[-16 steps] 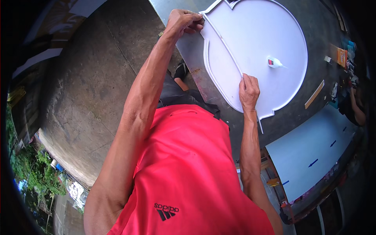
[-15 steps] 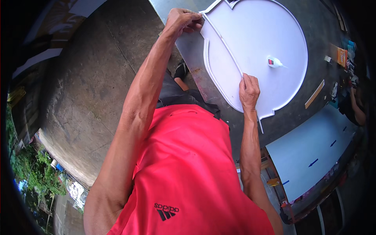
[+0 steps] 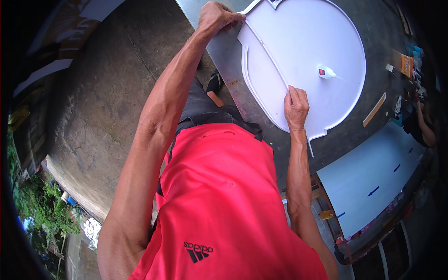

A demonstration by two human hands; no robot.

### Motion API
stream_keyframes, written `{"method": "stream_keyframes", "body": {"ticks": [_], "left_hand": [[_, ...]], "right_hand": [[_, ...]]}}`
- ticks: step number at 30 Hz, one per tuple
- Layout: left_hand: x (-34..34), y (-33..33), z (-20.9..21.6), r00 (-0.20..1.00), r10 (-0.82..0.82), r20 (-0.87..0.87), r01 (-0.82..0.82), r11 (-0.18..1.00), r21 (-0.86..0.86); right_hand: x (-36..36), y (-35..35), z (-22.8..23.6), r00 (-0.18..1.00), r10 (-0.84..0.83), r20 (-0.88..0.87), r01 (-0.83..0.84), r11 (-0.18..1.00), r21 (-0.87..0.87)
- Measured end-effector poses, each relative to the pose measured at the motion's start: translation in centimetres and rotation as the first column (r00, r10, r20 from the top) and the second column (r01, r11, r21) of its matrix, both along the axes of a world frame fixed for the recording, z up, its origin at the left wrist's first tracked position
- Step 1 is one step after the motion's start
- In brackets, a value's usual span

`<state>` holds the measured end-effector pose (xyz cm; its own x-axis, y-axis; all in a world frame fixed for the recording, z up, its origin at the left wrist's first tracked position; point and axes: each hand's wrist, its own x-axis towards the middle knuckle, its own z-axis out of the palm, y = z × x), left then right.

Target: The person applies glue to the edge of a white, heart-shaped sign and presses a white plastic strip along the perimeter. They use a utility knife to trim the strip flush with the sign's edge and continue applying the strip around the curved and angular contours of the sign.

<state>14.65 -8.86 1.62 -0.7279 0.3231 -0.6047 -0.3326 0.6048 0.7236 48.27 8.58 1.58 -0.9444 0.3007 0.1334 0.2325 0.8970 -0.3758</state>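
A large white round-edged panel (image 3: 308,42) lies flat on a grey metal table (image 3: 224,51). A thin white strip (image 3: 267,51) runs across the panel's near part. My left hand (image 3: 215,17) pinches the strip's far end at the panel's upper left corner. My right hand (image 3: 296,106) pinches the strip near the panel's front edge, fingers closed on it. A raised white rim follows the panel's curved edge. A small white glue bottle (image 3: 325,72) with a red label lies on the panel to the right of the strip.
A pale blue sheet (image 3: 373,182) with dark arrows lies at the lower right. A wooden stick (image 3: 374,109) and small boxes (image 3: 405,61) sit at the table's right. Another person's arm (image 3: 424,126) shows at the right rim. Concrete floor (image 3: 93,102) spreads to the left.
My left hand has shifted slightly along the strip's far end. My right hand stays on the strip at the front edge.
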Motion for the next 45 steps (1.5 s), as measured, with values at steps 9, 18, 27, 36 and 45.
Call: {"method": "stream_keyframes", "body": {"ticks": [9,18,27,36,45], "left_hand": [[-0.4,-0.1,-1.9,0.985,-0.078,-0.155,0.091,0.993,0.079],[-2.2,0.2,-2.0,0.992,-0.124,0.026,0.121,0.989,0.085],[-2.9,0.3,-2.0,0.976,-0.173,0.133,0.164,0.984,0.072],[-1.4,-7.7,-2.3,0.273,-0.569,-0.775,0.829,0.549,-0.111],[-1.4,-5.5,-2.4,0.132,-0.692,-0.709,0.860,0.436,-0.265]], "right_hand": [[-2.2,-1.0,1.4,0.993,-0.113,-0.020,0.113,0.994,-0.011],[-13.9,-6.7,0.7,0.938,-0.298,-0.176,0.290,0.954,-0.071],[-20.8,-7.8,-3.2,0.912,-0.331,-0.240,0.331,0.943,-0.044],[-21.2,-8.6,-4.1,0.866,-0.340,-0.366,0.350,0.936,-0.042],[-21.1,-9.0,-4.7,0.845,-0.361,-0.394,0.382,0.924,-0.027]]}}
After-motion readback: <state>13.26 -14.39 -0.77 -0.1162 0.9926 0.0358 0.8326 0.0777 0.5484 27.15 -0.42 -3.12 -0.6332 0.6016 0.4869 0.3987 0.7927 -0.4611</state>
